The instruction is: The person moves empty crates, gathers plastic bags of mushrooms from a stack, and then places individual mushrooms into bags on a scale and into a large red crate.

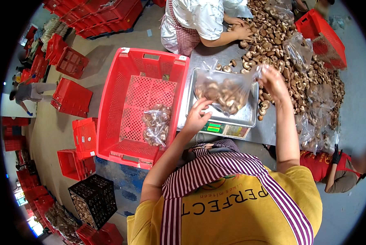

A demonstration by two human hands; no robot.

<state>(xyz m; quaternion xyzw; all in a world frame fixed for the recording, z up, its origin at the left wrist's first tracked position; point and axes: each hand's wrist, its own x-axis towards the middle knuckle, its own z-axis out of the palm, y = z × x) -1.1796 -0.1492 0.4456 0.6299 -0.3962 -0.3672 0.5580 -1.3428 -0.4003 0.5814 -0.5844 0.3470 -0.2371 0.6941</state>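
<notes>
A clear plastic bag of shiitake mushrooms (224, 93) rests in the metal pan (251, 121) of a digital scale (228, 130). My right hand (270, 79), slightly blurred, grips the gathered mouth of this bag at its right end. At the pan's near left side is my left hand (197, 115), fingers spread and holding nothing. Its fingertips are beside the bag's lower edge; whether they touch is unclear. Left of the scale stands a large red plastic crate (140, 119), with closed bags of mushrooms (157, 124) at its near right corner.
Loose shiitake mushrooms (281, 61) are heaped across the metal table (206, 56), with filled plastic bags (316, 107) on the pile. Opposite, a co-worker's hands (242, 30) touch mushrooms. Another person (333, 171) is at right. Red crates (71, 96) and a black mushroom crate (94, 199) stand left.
</notes>
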